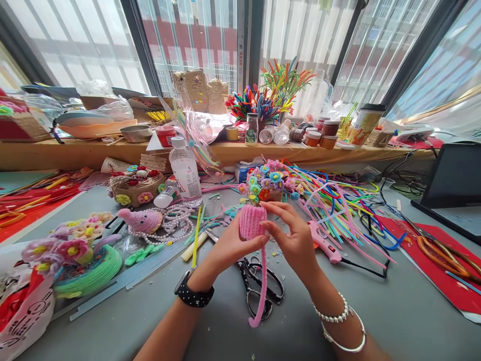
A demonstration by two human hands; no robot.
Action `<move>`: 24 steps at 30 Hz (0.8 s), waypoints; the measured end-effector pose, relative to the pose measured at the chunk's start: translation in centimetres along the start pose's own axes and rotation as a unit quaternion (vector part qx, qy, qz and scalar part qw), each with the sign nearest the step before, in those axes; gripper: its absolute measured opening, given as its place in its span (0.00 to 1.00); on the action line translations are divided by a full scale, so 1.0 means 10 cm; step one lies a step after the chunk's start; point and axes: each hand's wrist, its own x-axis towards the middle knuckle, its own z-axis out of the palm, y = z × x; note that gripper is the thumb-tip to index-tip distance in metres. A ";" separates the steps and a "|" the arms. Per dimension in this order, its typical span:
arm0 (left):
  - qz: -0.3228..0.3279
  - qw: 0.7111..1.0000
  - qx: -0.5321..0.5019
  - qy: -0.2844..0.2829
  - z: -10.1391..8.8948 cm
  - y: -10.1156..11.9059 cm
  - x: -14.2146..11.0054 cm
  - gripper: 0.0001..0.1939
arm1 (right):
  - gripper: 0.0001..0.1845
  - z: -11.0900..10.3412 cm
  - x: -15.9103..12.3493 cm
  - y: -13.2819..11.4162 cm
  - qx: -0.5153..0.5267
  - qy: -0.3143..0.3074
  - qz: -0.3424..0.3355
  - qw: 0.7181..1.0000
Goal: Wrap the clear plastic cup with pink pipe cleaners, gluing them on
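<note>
A small pink coiled piece of fuzzy pipe cleaner (pixel 251 223), shaped like a little cup, is held up over the grey table. My left hand (pixel 227 243) is closed around its left side and underside, thumb below. At its right edge, the thumb and forefinger of my right hand (pixel 295 238) close on the rim. From the coil a loose pink pipe-cleaner tail (pixel 263 281) hangs down, its end curled. Behind that tail, black-handled scissors (pixel 276 288) lie on the table. What my left fingers do behind the coil is hidden.
A pink glue gun (pixel 326 243) lies to the right by a heap of coloured pipe cleaners (pixel 334 200). Further right are orange-handled scissors (pixel 439 253) and a laptop (pixel 451 190). Left are a bottle (pixel 185 173), pearl strings (pixel 176 220) and a green flower piece (pixel 92 271).
</note>
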 end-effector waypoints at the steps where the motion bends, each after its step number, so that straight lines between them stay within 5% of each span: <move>1: -0.004 1.000 0.006 -0.001 -0.01 -0.01 0.00 0.19 | 0.14 0.01 0.00 0.01 0.001 0.001 0.009 1.000; 18: 0.050 0.995 0.085 -0.007 0.03 -0.04 0.00 0.19 | 0.06 -0.07 0.04 -0.04 0.002 0.009 0.052 0.999; 24: 0.047 0.994 0.092 0.024 0.04 -0.02 -0.03 0.28 | 0.08 -0.09 0.05 -0.02 -0.016 -0.010 0.034 0.999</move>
